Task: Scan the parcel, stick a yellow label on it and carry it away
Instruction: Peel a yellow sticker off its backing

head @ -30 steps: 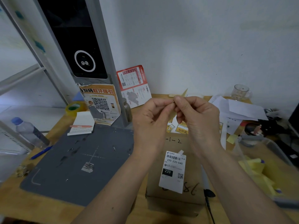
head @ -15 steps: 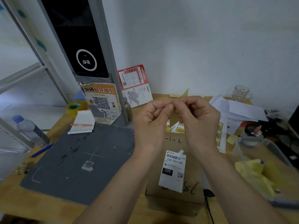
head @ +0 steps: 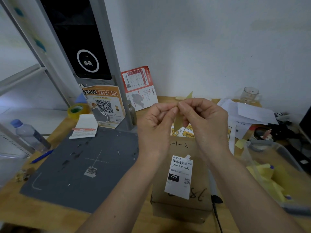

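Note:
A brown cardboard parcel [head: 180, 206] lies on the wooden table below my hands, with a white shipping label [head: 179, 176] on top and handwriting on the card. Above it, my left hand [head: 155, 126] and my right hand [head: 204, 122] meet fingertip to fingertip. Between them they pinch a small yellow label [head: 178, 121], whose flap hangs down between the hands and whose tip pokes out above my right fingers. A tall grey scanner post with a black screen [head: 84, 52] rises at the back left over a dark grey mat [head: 80, 165].
A clear tub of yellow label pads [head: 276, 175] stands at the right. Loose white papers [head: 249, 113] and a glass cup [head: 249, 94] lie at the back right. At the left are a water bottle [head: 28, 133], a blue pen [head: 42, 156], a tape roll [head: 76, 110] and a notepad [head: 85, 126].
My hands stay together above the parcel, working the yellow label between the fingertips; more of its flap now hangs down between them. The parcel has not moved.

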